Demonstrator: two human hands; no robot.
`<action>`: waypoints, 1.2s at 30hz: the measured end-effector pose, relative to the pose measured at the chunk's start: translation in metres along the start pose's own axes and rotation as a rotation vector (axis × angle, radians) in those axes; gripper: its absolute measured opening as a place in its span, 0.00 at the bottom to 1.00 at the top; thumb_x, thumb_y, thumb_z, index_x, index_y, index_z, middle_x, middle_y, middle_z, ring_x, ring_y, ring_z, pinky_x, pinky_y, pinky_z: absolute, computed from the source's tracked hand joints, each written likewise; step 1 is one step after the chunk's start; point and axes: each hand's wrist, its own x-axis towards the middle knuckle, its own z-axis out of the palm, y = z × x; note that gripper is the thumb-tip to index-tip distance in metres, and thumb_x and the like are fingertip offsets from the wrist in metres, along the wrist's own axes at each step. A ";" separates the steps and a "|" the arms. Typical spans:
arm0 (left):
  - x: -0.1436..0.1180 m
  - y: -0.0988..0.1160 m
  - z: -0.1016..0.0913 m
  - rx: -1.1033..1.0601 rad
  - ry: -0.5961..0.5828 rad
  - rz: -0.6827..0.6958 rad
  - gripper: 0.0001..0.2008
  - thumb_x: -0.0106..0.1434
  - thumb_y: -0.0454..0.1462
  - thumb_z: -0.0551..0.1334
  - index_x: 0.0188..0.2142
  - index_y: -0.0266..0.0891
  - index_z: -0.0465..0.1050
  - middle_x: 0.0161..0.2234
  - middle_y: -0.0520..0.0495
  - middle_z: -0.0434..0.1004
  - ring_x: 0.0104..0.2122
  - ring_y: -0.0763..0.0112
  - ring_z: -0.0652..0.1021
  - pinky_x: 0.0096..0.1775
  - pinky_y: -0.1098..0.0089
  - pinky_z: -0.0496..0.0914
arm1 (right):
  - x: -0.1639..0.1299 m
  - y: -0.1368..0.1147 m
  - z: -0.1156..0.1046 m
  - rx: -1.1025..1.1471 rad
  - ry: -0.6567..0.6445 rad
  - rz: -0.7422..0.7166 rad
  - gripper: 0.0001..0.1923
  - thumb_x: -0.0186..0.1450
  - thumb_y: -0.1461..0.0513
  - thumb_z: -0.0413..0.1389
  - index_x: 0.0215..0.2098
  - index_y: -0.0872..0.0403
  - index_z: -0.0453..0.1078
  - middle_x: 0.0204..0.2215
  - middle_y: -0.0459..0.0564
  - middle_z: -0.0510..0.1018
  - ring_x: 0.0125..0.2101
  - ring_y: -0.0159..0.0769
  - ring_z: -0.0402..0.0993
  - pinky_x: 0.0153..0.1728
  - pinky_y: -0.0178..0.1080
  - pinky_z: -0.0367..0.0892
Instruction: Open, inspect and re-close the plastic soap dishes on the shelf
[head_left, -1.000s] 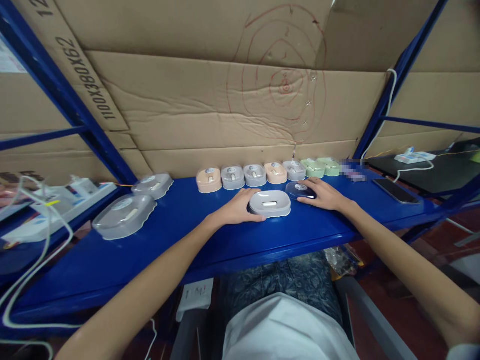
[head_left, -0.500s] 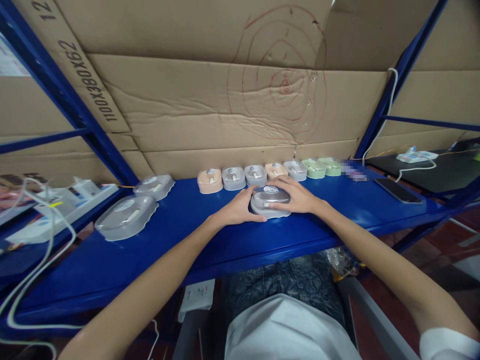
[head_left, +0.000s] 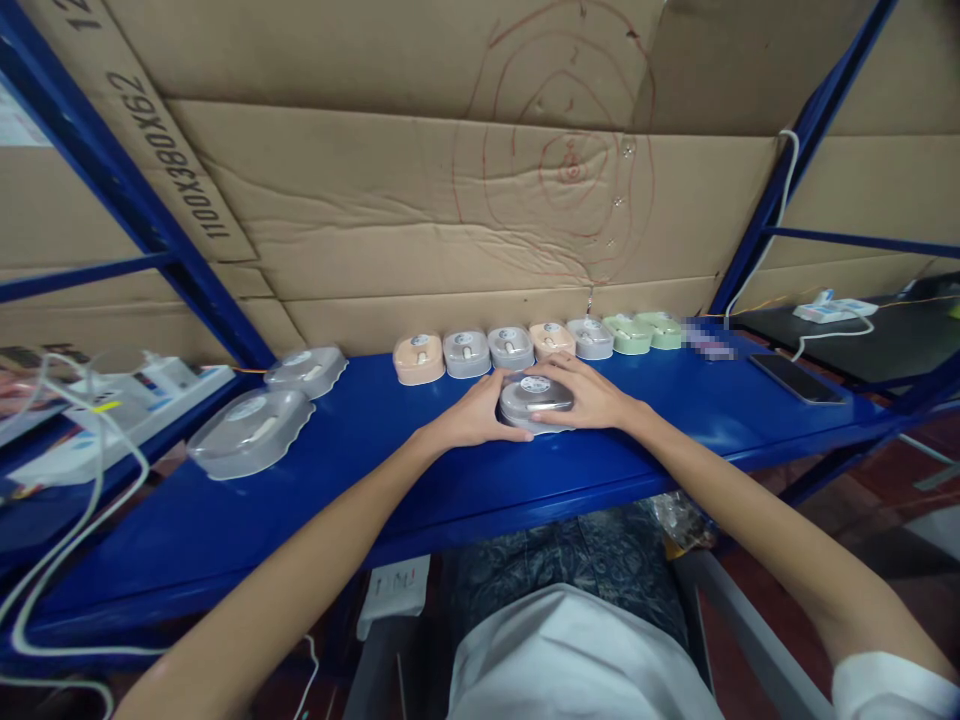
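A small grey lidded plastic box (head_left: 531,404) with a clear lid and a round sticker sits on the blue shelf (head_left: 390,440). My left hand (head_left: 474,411) wraps round its left side, thumb along the front. From the right, my right hand (head_left: 592,392) is closed on the same box, its fingers curving over the back edge and side. Parts of the box are hidden by the fingers. Just behind it stands a row of similar boxes, among them a peach box (head_left: 418,358), a grey box (head_left: 466,354) and a green box (head_left: 628,335).
Two larger clear-lidded grey boxes lie at left, the nearer large box (head_left: 251,432) below the farther one (head_left: 306,371). A phone (head_left: 796,379) lies at right. Power strips and white cables (head_left: 97,520) are on the far left. Cardboard (head_left: 360,200) walls the back.
Both hands stay on the grey box, which has shifted very slightly left with the right hand. The row of boxes has not moved; the view has tilted a little.
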 end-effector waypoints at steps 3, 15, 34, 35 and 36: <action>0.000 -0.002 0.000 0.002 -0.001 0.020 0.49 0.50 0.53 0.81 0.65 0.42 0.66 0.66 0.34 0.73 0.64 0.36 0.75 0.63 0.39 0.69 | 0.000 0.000 0.001 0.013 0.000 -0.005 0.35 0.70 0.41 0.64 0.68 0.48 0.71 0.57 0.58 0.80 0.58 0.55 0.76 0.61 0.59 0.72; -0.001 -0.005 0.002 0.048 -0.002 -0.004 0.51 0.51 0.56 0.80 0.67 0.43 0.65 0.67 0.33 0.71 0.65 0.36 0.73 0.65 0.39 0.68 | -0.001 -0.001 0.001 0.021 -0.036 0.017 0.34 0.69 0.41 0.64 0.67 0.46 0.72 0.56 0.55 0.81 0.59 0.55 0.75 0.62 0.59 0.71; -0.003 -0.003 0.001 0.106 -0.038 0.029 0.56 0.55 0.56 0.78 0.75 0.42 0.55 0.74 0.30 0.61 0.72 0.36 0.66 0.70 0.39 0.62 | -0.006 0.001 0.006 0.041 -0.020 0.018 0.35 0.69 0.41 0.64 0.69 0.46 0.70 0.60 0.56 0.79 0.63 0.56 0.72 0.66 0.61 0.68; -0.003 -0.003 0.001 0.119 -0.047 0.031 0.58 0.56 0.56 0.78 0.76 0.42 0.53 0.76 0.30 0.58 0.73 0.35 0.64 0.71 0.38 0.60 | -0.007 0.001 0.006 0.041 -0.020 0.018 0.35 0.70 0.41 0.64 0.69 0.46 0.70 0.60 0.56 0.78 0.63 0.56 0.72 0.66 0.61 0.68; -0.004 -0.003 0.002 0.131 -0.056 0.036 0.59 0.57 0.57 0.77 0.77 0.42 0.51 0.77 0.29 0.55 0.74 0.36 0.62 0.72 0.38 0.58 | -0.008 0.001 0.007 0.040 -0.018 0.018 0.35 0.70 0.41 0.64 0.69 0.46 0.70 0.61 0.57 0.78 0.63 0.56 0.72 0.66 0.62 0.68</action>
